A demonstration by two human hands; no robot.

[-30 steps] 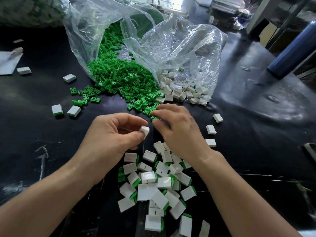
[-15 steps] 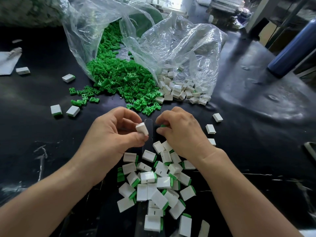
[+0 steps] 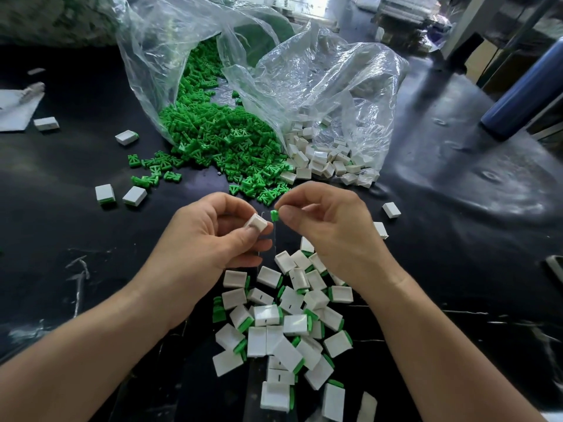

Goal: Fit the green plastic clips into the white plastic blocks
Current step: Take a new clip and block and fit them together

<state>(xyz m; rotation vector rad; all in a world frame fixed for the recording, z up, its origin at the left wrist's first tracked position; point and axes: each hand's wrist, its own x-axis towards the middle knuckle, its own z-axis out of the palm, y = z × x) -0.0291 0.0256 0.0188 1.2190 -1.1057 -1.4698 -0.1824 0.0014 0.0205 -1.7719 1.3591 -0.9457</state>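
Both hands are hovering over the black table [image 3: 457,226], which is spreading out on every side of them. Beyond the fingertips, two clear plastic bags [image 3: 320,80] are lying open and slumped. The bag beyond the left hand [image 3: 210,239] is spilling a heap of green clips [image 3: 213,141] toward the knuckles. The bag beyond the right hand [image 3: 332,236] is holding loose white blocks [image 3: 320,159]. Below the wrists, between the two forearms, a pile of fitted blocks [image 3: 289,324] is lying, white with green edges showing. A few stray blocks [image 3: 134,196] are lying out past the left hand, and a few more past the right.

The left hand is pinching a single white block [image 3: 257,222] between its thumb and curled fingers, tilting it toward the other hand. The right hand is pinching a single green clip [image 3: 274,215] between thumb tip and forefinger. It is holding the clip just beside the block's near end, not yet inside it.
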